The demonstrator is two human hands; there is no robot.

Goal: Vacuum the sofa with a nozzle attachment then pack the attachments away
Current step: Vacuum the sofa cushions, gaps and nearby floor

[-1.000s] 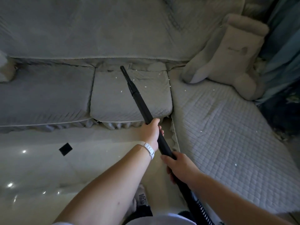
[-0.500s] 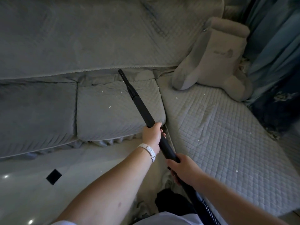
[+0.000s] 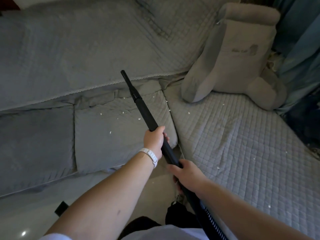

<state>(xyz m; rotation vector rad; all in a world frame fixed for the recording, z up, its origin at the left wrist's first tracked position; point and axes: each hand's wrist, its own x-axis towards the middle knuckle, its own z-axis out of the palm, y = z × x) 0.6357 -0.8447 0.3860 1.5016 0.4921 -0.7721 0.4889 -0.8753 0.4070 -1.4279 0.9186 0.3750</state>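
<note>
Nozzle at the back of the sofa seat, both grips on the tube

Nozzle (image 3: pixel 128 81), narrow and black, points up and away from the person. Its tip lies over the lace edge where the backrest cover of the grey quilted sofa (image 3: pixel 78 49) meets the middle seat cushion (image 3: pixel 110 146). Whether the tip touches the fabric cannot be told. The nozzle sits on the end of a long black tube (image 3: pixel 147 115) that runs diagonally across the cushion.

The left grip (image 3: pixel 154 141) is wrapped round the tube about halfway along, with a white wristband (image 3: pixel 150 155) on its wrist. The right grip (image 3: pixel 187 175) is curled round the tube lower down, just above a ribbed hose (image 3: pixel 213 224).

Small white crumbs (image 3: pixel 110 132) lie scattered on the seat cushion and on the lighter quilted chaise section (image 3: pixel 242 144) to the right. A pale armrest-shaped pillow (image 3: pixel 232 63) stands in the sofa's corner, beside a blue curtain (image 3: pixel 303 49). A glossy floor (image 3: pixel 26 213) shows below the seat, with a dark square mark (image 3: pixel 60 208) on it.
</note>
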